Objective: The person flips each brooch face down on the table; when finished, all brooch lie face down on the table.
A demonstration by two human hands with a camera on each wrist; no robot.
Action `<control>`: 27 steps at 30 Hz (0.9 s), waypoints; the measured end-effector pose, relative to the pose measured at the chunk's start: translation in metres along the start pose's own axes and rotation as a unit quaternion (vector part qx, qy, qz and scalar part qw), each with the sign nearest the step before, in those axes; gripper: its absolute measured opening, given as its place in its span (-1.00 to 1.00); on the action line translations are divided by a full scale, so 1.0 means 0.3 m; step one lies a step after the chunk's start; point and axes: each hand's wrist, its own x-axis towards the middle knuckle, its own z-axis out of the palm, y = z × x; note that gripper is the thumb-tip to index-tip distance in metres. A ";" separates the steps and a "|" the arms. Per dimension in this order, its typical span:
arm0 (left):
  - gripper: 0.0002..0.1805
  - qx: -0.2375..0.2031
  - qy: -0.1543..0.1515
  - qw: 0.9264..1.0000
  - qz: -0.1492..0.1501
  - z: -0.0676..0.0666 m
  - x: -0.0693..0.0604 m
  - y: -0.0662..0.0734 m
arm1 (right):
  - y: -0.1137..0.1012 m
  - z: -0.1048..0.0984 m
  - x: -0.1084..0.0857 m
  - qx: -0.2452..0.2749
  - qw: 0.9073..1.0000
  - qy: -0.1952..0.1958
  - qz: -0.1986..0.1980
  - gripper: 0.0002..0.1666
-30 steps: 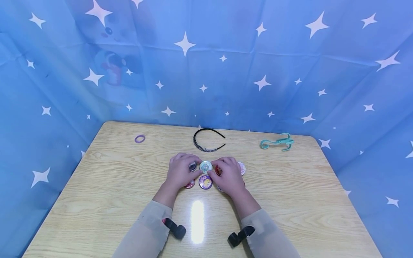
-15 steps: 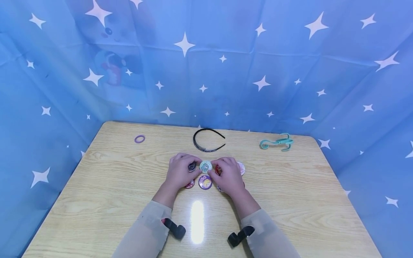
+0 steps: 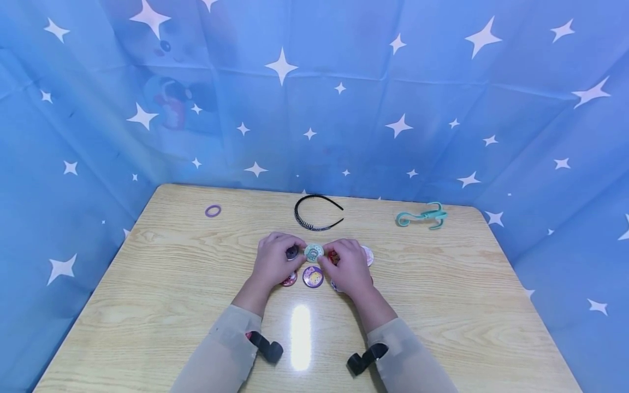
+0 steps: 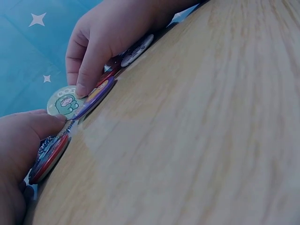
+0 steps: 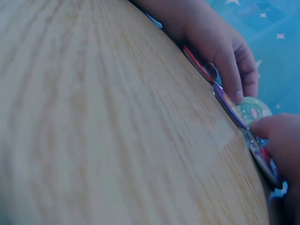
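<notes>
A round pale green badge (image 3: 313, 252) is pinched at its two sides by both hands, and in the left wrist view the badge (image 4: 64, 102) stands tilted up. My left hand (image 3: 277, 261) holds its left edge with thumb and fingers; my right hand (image 3: 348, 266) holds its right edge. Just below lies a purple badge (image 3: 313, 277). Beside and partly under the left hand are a dark badge (image 3: 292, 252) and a red badge (image 3: 290, 279). Around the right hand, a red-brown badge (image 3: 333, 257) and a pale pink badge (image 3: 367, 256) show, others being mostly hidden.
On the wooden table (image 3: 196, 305), a black headband (image 3: 306, 224) lies behind the hands. A purple ring (image 3: 213, 211) is at the back left, and a teal clip-like item (image 3: 426, 216) at the back right. A blue starry cloth (image 3: 314, 103) hangs behind the table.
The pale green badge has shifted very slightly away from the purple badge and turned a little between the fingers. Both hands keep almost the same place.
</notes>
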 end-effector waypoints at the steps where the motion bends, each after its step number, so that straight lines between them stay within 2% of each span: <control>1: -0.76 -0.001 0.001 1.000 0.000 0.000 0.000 0.000 | 0.001 0.001 0.000 0.002 1.000 0.001 0.001 -0.80; 15: -0.87 -0.014 0.008 1.000 0.002 -0.001 0.001 -0.001 | 0.008 0.008 0.004 0.011 1.000 0.008 0.014 -0.81; 27: -0.86 -0.015 0.015 1.000 0.007 0.003 0.000 -0.007 | 0.007 0.008 0.003 0.045 0.998 0.047 -0.021 -0.90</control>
